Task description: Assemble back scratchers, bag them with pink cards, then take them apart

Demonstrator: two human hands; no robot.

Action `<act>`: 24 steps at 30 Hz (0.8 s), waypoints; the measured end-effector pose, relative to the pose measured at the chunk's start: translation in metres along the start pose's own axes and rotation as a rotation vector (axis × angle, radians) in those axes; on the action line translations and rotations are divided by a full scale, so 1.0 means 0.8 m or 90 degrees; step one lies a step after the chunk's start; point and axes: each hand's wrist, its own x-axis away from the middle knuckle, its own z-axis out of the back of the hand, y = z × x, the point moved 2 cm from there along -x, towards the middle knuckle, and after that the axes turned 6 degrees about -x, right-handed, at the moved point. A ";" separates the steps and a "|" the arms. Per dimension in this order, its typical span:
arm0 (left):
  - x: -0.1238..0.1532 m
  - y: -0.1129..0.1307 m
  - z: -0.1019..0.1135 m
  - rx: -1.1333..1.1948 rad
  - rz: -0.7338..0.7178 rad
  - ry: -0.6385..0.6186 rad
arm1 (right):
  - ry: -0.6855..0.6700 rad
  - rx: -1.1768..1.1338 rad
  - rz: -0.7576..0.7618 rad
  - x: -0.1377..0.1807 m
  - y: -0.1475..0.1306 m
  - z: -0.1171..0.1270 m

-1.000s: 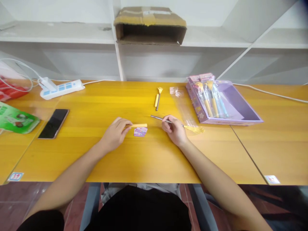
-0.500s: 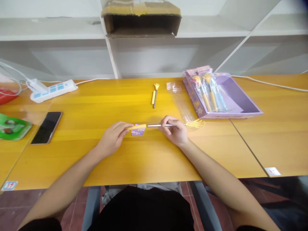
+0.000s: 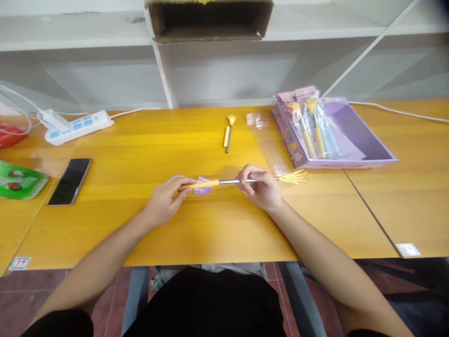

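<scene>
My left hand [image 3: 166, 199] pinches the yellow handle [image 3: 206, 184] of a back scratcher. Its metal rod [image 3: 228, 181] now meets the handle's right end, and my right hand [image 3: 261, 187] is closed around that rod. Beyond my right fingers sticks out the yellow hand-shaped head [image 3: 296, 177]. Under the handle lies a small purple card [image 3: 202, 190]. Farther back, a second hand-shaped scratcher rod [image 3: 229, 135] rests beside a separate yellow handle [image 3: 226, 137]. A clear plastic sleeve [image 3: 268, 142] lies flat behind my right hand.
A purple box [image 3: 351, 164] at the right holds several bagged back scratchers [image 3: 314, 133]. To the left are a phone [image 3: 70, 181], a green packet [image 3: 21, 181] and a white power strip [image 3: 79, 127]. An open cardboard box [image 3: 212, 37] sits on the shelf.
The gap between handle and rod has closed; the rod's end now joins the handle. The whole view has shifted slightly, with the shelf higher in the picture.
</scene>
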 end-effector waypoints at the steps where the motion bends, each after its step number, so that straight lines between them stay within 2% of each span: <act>1: 0.000 0.000 0.000 0.015 -0.002 0.001 | -0.004 0.005 -0.002 0.000 -0.001 0.000; 5: 0.000 0.000 -0.001 0.091 0.015 -0.008 | -0.012 0.006 -0.002 0.001 -0.002 0.001; 13: 0.000 0.000 -0.013 0.229 0.121 -0.069 | -0.003 -0.003 0.013 0.001 -0.003 0.001; 18: 0.000 0.000 -0.016 0.249 0.136 -0.079 | -0.013 0.003 0.033 0.003 -0.003 0.004; 24: 0.001 0.003 -0.014 0.194 0.101 -0.054 | -0.019 0.006 0.054 0.003 0.002 0.010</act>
